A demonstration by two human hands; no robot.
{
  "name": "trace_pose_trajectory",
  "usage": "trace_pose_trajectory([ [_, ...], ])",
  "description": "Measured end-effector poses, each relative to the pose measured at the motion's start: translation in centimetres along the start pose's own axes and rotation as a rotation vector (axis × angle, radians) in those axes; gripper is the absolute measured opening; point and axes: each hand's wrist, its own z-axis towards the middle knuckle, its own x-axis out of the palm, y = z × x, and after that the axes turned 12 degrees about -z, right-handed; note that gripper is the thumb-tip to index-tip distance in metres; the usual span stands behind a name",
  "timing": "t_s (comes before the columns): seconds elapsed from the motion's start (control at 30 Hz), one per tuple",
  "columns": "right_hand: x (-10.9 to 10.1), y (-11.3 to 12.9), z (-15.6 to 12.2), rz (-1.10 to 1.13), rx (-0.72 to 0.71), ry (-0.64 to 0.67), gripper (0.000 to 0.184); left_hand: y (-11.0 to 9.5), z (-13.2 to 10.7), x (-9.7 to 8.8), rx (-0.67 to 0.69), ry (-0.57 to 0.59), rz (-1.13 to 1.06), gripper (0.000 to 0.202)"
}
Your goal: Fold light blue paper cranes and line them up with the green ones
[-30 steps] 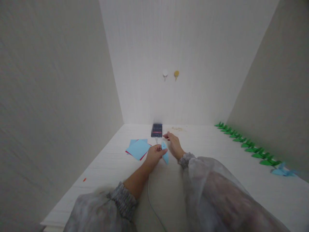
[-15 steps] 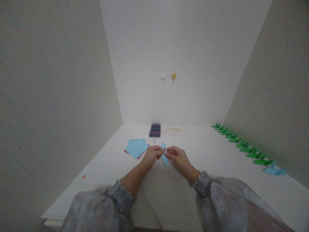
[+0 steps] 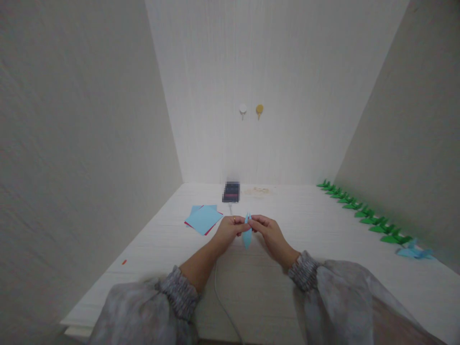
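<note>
Between my two hands, above the white table, is a narrow piece of folded light-blue paper [image 3: 247, 238], its rounded end down and two thin points up. My left hand [image 3: 229, 229] pinches it from the left, near the upper part. From the other side my right hand [image 3: 266, 232] grips it too, thumb and finger at the same height. The fingertips of both hands nearly meet and cover part of the folds. To the left lies a small stack of square blue paper sheets [image 3: 204, 219], with red edges showing beneath.
A phone-like dark device [image 3: 231, 192] with a cable [image 3: 223, 306] stands at the back. Green folded paper figures [image 3: 362, 212] line the right edge, a light-blue folded figure [image 3: 415, 251] nearest. An orange scrap [image 3: 124, 262] lies left. Two hooks [image 3: 259, 109] hang on the wall.
The folded paper has turned more upright and shifted slightly right. My right thumb and finger have moved up to its top, close against my left fingertips. The view has tilted a little.
</note>
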Motion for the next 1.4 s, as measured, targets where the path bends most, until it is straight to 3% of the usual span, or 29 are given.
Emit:
trace_pose_trajectory([
  [0.23, -0.3, -0.2, 0.2, -0.093, -0.036, -0.055, 0.016, -0.4, -0.2, 0.2, -0.024, 0.015, 0.062, 0.024],
  [0.6, -0.4, -0.1, 0.1, -0.167, -0.068, -0.057, 0.02, -0.2, -0.3, 0.4, -0.072, -0.069, 0.021, 0.023],
  [0.97, -0.1, -0.4, 0.2, -0.115, -0.037, -0.1, 0.019, 0.1, 0.0, 0.3, -0.099, -0.017, 0.021, 0.025],
  [1.4, 0.1, -1.3, 0.6, -0.056, 0.054, 0.012, 0.02, 0.9, 0.2, -0.2, -0.163, 0.005, 0.031, 0.021],
])
